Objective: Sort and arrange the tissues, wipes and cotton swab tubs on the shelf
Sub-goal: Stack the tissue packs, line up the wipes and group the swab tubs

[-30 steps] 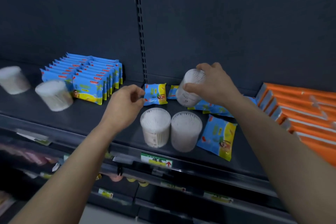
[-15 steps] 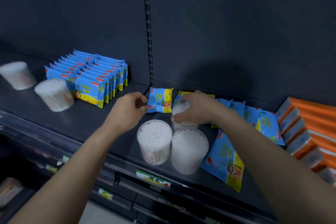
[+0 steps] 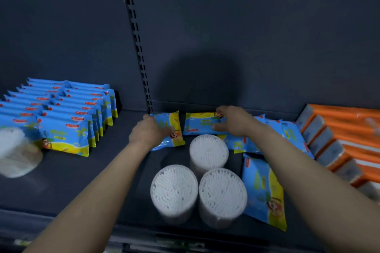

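Left hand (image 3: 147, 133) clamped on a blue-yellow wipes pack (image 3: 171, 129) at centre frame, fingers curled over its left edge. Right hand (image 3: 234, 122) lay flat, palm down, on a second wipes pack (image 3: 200, 124) just to the right; grip unclear. Below them, three cotton swab tubs (image 3: 207, 153) stood upright & touching, lower centre. Neat wipes rows (image 3: 67, 113) sat mid-left, orange tissue packs (image 3: 339, 137) at right edge, all on the dark shelf (image 3: 82, 176).
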The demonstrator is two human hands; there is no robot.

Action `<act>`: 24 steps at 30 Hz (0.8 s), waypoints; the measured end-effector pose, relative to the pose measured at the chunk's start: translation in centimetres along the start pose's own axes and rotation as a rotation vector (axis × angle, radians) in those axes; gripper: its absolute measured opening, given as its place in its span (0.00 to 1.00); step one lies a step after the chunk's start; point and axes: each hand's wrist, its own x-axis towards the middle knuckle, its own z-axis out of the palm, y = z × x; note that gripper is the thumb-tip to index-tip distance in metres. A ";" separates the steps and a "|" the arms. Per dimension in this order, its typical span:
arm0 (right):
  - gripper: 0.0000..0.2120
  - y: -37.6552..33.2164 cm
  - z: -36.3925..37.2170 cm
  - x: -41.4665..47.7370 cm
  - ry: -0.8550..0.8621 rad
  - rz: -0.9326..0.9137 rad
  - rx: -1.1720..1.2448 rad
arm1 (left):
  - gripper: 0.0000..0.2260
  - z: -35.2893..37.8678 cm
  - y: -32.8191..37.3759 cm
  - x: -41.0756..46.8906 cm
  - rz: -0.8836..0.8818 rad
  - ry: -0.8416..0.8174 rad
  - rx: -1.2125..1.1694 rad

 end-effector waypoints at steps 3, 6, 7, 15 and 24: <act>0.35 -0.1 1.2 1.3 -0.022 0.083 -0.023 | 0.41 0.5 0.1 1.3 -0.007 -0.032 0.029; 0.39 -0.6 1.5 2.1 -0.004 0.183 -0.102 | 0.45 0.6 0.2 2.0 0.022 -0.082 0.022; 0.40 -0.8 1.6 2.3 -0.006 0.217 -0.129 | 0.44 0.5 0.2 2.3 0.039 -0.088 0.002; 0.37 -1.5 1.5 3.2 -0.020 0.336 0.008 | 0.15 -0.6 -0.9 4.2 0.081 -0.271 -0.385; 0.37 -3.2 2.2 3.9 -0.045 0.413 -0.022 | 0.10 -4.1 -2.9 1.3 0.115 -0.153 -0.523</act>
